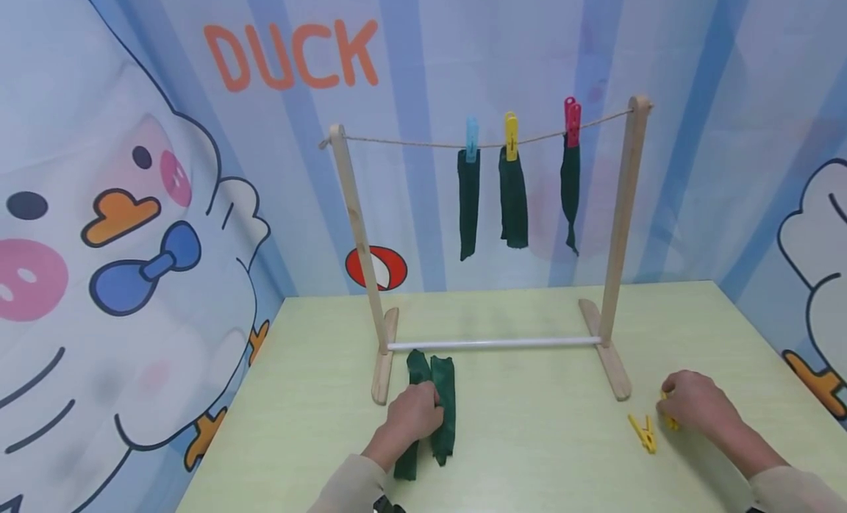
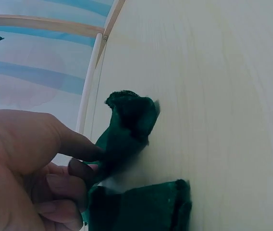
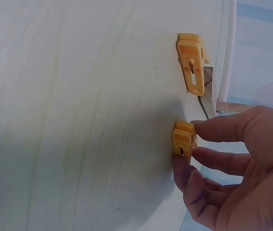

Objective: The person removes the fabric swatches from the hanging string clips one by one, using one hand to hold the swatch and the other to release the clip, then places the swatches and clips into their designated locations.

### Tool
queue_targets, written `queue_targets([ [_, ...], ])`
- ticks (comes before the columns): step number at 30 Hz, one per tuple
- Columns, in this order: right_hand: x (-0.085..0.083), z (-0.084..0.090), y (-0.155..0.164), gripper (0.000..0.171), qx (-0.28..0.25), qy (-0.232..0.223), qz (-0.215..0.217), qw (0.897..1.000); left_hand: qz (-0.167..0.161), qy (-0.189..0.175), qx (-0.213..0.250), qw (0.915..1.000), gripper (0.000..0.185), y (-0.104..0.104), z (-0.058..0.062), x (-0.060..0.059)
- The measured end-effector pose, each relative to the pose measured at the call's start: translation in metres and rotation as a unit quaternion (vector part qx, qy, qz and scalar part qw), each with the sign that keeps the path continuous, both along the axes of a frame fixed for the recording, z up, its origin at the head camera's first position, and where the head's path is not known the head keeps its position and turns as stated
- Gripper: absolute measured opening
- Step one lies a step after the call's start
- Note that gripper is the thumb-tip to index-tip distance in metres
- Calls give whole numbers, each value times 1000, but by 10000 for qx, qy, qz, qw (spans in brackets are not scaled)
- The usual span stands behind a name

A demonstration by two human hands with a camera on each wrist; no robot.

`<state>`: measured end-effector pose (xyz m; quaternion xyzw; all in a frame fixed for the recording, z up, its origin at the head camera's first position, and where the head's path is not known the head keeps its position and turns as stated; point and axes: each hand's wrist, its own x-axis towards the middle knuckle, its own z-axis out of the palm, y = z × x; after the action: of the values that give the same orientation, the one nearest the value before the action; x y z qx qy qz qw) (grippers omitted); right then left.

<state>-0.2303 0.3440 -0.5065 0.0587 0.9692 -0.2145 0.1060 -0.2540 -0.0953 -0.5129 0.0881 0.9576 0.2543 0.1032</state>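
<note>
Nearest are two pale sleeves [image 1: 351,487], each leading to one hand over the pale table [image 1: 523,417]. Two dark green strips of cloth lie at the left of the table, side by side, long axes running away from the person. The left hand [image 1: 415,411] reaches across the left strip [image 1: 406,465], and its thumb and forefinger pinch the right strip [image 1: 446,381], whose near end bends up in the left wrist view. Two yellow clips are at the table's right: the right hand [image 1: 698,403] holds one, the gripped clip [image 3: 183,139], between thumb and fingertips, those fingers set close; the loose clip [image 1: 643,433] lies just left of it, its long axis slanting from far left to near right. Beyond stands one rack with two wooden feet [image 1: 614,370], a white bar [image 1: 492,344] between them, two wooden posts [image 1: 623,219] and one cord [image 1: 404,142]. Three clips bite the cord, a blue clip [image 1: 472,138], a yellow clip [image 1: 511,136] and a red clip [image 1: 573,123], and under each hangs one green strip, three hanging strips [image 1: 513,204] in all, pointing down. Farthest is a striped backdrop [image 1: 430,65] printed with DUCK in orange.
</note>
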Motion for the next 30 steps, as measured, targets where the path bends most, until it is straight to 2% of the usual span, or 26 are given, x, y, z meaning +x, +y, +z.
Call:
queue_targets([
  [5, 1, 8, 3, 42, 20, 9, -88, 10000, -40, 26, -9, 10000, 35, -1, 0, -5],
  [9, 0, 21, 5, 41, 145, 595, -62, 9981, -51, 168, 176, 9997, 29, -4, 7, -9],
  [13, -2, 37, -3, 38, -5, 1263, -28, 9920, -31, 304, 335, 9990, 16, -7, 18, -13],
  [21, -16, 77, -29, 34, -462, 2264, 238, 9727, 109, 716, 693, 9950, 14, -6, 43, -32],
  [26, -27, 105, -43, 36, -733, 2564, 230, 9635, 174, 902, 1130, 9893, 21, -6, 62, -43],
  [30, -35, 122, -56, 38, -870, 2695, 148, 9589, 289, 1124, 1471, 9823, 29, -6, 72, -49],
])
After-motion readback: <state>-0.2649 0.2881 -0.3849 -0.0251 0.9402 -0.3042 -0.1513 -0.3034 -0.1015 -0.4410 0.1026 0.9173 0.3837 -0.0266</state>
